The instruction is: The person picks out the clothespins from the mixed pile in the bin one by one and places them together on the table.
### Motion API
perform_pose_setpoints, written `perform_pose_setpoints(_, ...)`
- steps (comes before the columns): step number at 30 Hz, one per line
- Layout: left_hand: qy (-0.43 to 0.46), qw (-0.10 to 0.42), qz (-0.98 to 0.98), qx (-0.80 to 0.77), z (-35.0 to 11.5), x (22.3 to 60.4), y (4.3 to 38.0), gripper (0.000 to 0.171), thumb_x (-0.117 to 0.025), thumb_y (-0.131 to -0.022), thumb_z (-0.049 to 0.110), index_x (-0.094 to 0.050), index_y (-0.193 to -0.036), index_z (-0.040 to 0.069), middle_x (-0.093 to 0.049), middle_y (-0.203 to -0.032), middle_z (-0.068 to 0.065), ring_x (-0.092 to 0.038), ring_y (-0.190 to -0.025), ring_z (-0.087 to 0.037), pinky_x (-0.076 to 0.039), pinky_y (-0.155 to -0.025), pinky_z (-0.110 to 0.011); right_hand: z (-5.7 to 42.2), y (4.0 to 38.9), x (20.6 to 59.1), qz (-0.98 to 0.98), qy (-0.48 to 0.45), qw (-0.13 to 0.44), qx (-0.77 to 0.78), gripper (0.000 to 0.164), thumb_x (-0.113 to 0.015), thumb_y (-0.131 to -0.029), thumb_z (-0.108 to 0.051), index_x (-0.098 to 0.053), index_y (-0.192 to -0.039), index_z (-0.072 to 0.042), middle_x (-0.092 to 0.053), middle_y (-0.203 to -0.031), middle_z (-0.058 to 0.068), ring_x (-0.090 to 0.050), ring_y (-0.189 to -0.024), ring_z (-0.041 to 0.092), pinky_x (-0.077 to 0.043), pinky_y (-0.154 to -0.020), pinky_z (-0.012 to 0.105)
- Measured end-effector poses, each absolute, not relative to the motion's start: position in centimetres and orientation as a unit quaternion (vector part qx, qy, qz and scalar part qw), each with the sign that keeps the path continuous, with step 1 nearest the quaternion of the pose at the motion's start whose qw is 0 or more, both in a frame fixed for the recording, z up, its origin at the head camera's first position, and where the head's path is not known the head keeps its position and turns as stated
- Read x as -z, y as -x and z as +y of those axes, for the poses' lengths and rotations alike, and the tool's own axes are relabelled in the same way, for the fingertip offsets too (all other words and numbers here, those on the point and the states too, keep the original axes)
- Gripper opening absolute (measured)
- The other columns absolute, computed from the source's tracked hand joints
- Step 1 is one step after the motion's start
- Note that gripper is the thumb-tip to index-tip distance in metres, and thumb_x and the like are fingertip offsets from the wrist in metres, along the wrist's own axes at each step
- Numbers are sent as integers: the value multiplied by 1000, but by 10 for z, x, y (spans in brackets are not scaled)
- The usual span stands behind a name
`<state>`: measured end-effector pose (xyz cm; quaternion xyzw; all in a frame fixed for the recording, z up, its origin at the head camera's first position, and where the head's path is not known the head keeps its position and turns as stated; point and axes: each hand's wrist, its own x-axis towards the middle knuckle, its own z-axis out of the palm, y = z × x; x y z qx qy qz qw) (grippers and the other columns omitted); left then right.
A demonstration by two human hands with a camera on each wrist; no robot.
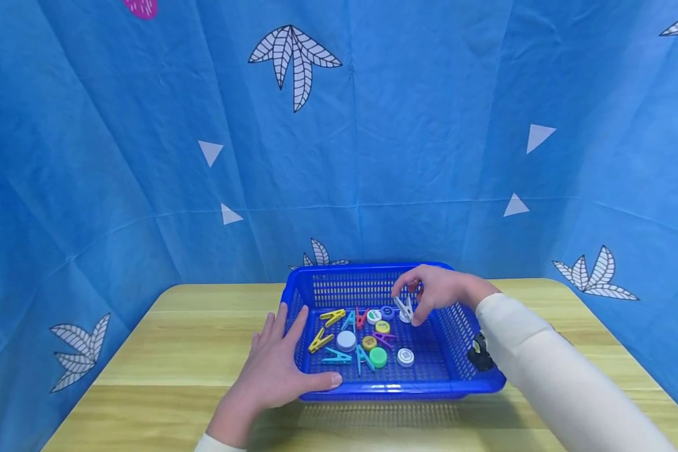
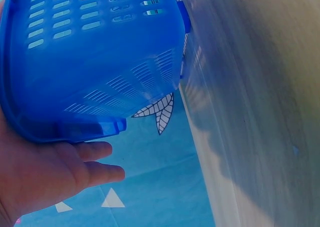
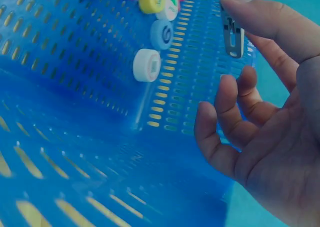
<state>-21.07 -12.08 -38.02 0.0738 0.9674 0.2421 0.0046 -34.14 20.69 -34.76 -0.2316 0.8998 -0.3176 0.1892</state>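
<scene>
A blue plastic basket (image 1: 395, 388) with slotted walls stands on the table. My right hand (image 1: 439, 287) is over its back right part, pinching a pale grey clothespin (image 3: 233, 34) between thumb and fingertips; the other fingers are loosely bent. My left hand (image 1: 277, 367) rests on the basket's left rim, fingers spread and straight, thumb along the near left corner. Inside the basket lie yellow clothespins (image 1: 319, 341), blue clothespins (image 1: 336, 356), a red clothespin (image 1: 361, 317) and a purple clothespin (image 1: 384, 339). Among them are several bottle caps, including a green cap (image 1: 378, 358) and a large white cap (image 1: 346, 341).
The wooden table (image 1: 203, 339) extends on both sides of the basket. A blue curtain (image 1: 407, 138) with leaf and triangle prints hangs behind and around it. A small black object (image 1: 479, 353) shows between the basket's right side and my right sleeve.
</scene>
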Motion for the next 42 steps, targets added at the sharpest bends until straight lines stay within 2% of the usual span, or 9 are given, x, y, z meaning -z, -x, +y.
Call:
perform_pose_setpoints(11,-76,7,968,-238,-121,379,210,131,-69,-57,88,-22,-161,23,-7,-166,-16,3,-148,-44,-5,-111,-69,223,334,327,901,227,179,322,55,-92,-70,-14,-69,-120,-18,-52,-124,12,-51,-112,38,-51,-87,49)
perform_pose_setpoints(15,-76,8,968,-238,-121,378,210,132,-68,-57,89,-22,-161,22,-7,-166,-17,4,-148,-44,-4,-111,-69,232,334,323,899,228,170,332,55,-91,-70,-13,-69,-120,-15,-53,-117,13,-52,-105,36,-51,-83,45)
perform_pose_setpoints(20,-75,8,968,-238,-121,378,210,133,-68,-56,89,-22,-161,22,-7,-165,-17,4,-148,-45,-2,-111,-70,245,333,324,895,223,154,353,56,-91,-70,-14,-67,-121,-13,-52,-108,12,-53,-101,40,-52,-77,40)
perform_pose_setpoints(24,-75,9,968,-238,-122,378,209,133,-69,-56,89,-22,-161,21,-7,-165,-18,4,-148,-46,-2,-111,-70,254,331,324,896,215,142,361,58,-92,-70,-18,-67,-122,-13,-52,-107,12,-52,-102,41,-52,-77,40)
perform_pose_setpoints(30,-74,10,969,-236,-126,377,208,132,-69,-57,88,-22,-161,21,-7,-165,-19,4,-147,-48,-1,-110,-71,267,326,323,896,208,132,368,55,-90,-72,-17,-67,-122,-15,-52,-112,14,-53,-102,37,-52,-78,42)
perform_pose_setpoints(33,-75,12,969,-237,-129,378,207,133,-69,-57,88,-21,-161,21,-5,-165,-19,6,-147,-48,-1,-110,-71,274,323,323,890,206,134,383,54,-89,-75,-15,-65,-123,-13,-54,-112,16,-54,-102,37,-53,-78,42)
perform_pose_setpoints(39,-75,10,969,-235,-136,377,206,134,-69,-56,88,-20,-162,21,-4,-165,-18,6,-147,-48,-2,-110,-72,288,319,325,877,212,129,411,56,-87,-76,-13,-62,-126,-5,-47,-104,16,-49,-92,34,-49,-73,40)
perform_pose_setpoints(42,-74,10,968,-239,-138,377,206,135,-70,-56,87,-20,-162,20,-3,-165,-18,7,-147,-49,-1,-110,-71,294,318,328,877,208,126,415,57,-87,-76,-13,-62,-126,-4,-45,-104,17,-48,-91,33,-47,-72,40)
